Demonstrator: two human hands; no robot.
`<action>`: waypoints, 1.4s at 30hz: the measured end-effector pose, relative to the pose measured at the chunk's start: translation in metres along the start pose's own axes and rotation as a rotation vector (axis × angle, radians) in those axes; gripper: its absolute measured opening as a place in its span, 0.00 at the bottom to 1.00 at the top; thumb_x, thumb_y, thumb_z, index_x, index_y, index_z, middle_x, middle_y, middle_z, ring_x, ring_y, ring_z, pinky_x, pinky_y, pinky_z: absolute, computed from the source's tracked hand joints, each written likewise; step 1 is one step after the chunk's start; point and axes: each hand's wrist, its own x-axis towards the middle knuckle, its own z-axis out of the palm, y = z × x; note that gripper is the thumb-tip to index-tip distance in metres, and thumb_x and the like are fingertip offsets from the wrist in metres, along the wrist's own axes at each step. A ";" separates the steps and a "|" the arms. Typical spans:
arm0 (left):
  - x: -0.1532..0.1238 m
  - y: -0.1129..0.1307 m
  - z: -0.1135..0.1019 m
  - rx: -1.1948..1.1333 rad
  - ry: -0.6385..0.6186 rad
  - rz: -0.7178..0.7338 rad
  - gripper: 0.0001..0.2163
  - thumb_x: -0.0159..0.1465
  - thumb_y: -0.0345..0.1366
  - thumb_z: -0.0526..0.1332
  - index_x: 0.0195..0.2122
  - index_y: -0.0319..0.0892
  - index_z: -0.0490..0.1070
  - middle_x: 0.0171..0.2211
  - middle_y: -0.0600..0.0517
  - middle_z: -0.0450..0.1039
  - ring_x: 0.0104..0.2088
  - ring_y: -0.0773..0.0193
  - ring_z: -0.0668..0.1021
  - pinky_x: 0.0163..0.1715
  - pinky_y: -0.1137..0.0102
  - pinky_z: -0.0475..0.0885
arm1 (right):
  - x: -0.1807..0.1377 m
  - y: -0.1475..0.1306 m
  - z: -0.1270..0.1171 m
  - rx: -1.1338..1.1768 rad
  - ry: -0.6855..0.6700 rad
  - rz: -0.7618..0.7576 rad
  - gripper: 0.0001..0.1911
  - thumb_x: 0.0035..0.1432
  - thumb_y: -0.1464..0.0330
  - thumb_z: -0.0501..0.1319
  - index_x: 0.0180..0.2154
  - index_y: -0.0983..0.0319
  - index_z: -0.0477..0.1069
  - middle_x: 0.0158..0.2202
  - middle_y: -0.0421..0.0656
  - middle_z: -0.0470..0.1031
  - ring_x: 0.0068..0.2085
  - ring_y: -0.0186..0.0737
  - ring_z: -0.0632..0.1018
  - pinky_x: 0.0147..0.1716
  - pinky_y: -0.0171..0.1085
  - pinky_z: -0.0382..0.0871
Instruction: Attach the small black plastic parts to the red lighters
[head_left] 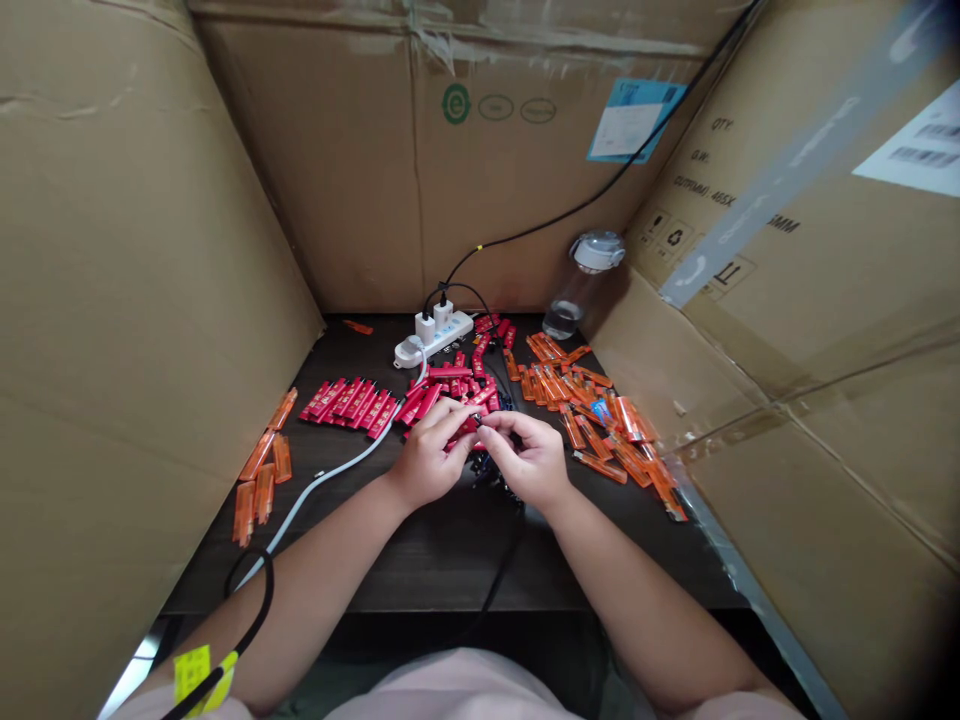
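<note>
In the middle of the dark table, my left hand (433,455) is closed around a red lighter (466,428), mostly hidden by the fingers. My right hand (529,455) meets it at the lighter's end, thumb and forefinger pinched at a small dark part (478,420) too small to make out. Just beyond both hands lies a loose pile of red lighters (450,373). Below and between the hands is a heap of small dark pieces (487,470), partly covered. To the left, several more red lighters (349,403) lie side by side in a slanted row.
Clear orange lighters (577,400) are scattered at right, with a smaller group (262,465) at left. Behind stand a white power strip (435,338) and a water bottle (574,290). A white cable (337,468) crosses the table (360,575). Cardboard walls (322,150) enclose it.
</note>
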 end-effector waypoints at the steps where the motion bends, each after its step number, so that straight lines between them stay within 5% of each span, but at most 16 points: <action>1: 0.000 0.000 0.000 0.001 0.002 0.002 0.14 0.63 0.28 0.57 0.50 0.42 0.70 0.39 0.47 0.71 0.40 0.63 0.76 0.41 0.67 0.74 | 0.000 0.000 0.000 0.000 0.003 0.002 0.06 0.55 0.68 0.61 0.32 0.63 0.75 0.19 0.36 0.66 0.19 0.28 0.63 0.19 0.30 0.60; 25: 0.000 0.002 0.000 -0.048 -0.018 -0.037 0.13 0.63 0.28 0.58 0.50 0.41 0.70 0.38 0.48 0.71 0.39 0.64 0.76 0.40 0.67 0.74 | -0.002 0.004 0.000 -0.082 0.012 -0.180 0.04 0.56 0.71 0.60 0.35 0.62 0.74 0.17 0.35 0.59 0.19 0.31 0.63 0.22 0.33 0.63; 42: 0.000 -0.001 0.000 -0.046 -0.037 0.003 0.15 0.64 0.27 0.56 0.51 0.41 0.70 0.38 0.47 0.71 0.39 0.64 0.76 0.39 0.68 0.73 | 0.000 0.008 -0.004 -0.151 -0.074 -0.328 0.07 0.58 0.73 0.58 0.37 0.61 0.75 0.21 0.40 0.68 0.21 0.33 0.67 0.24 0.34 0.66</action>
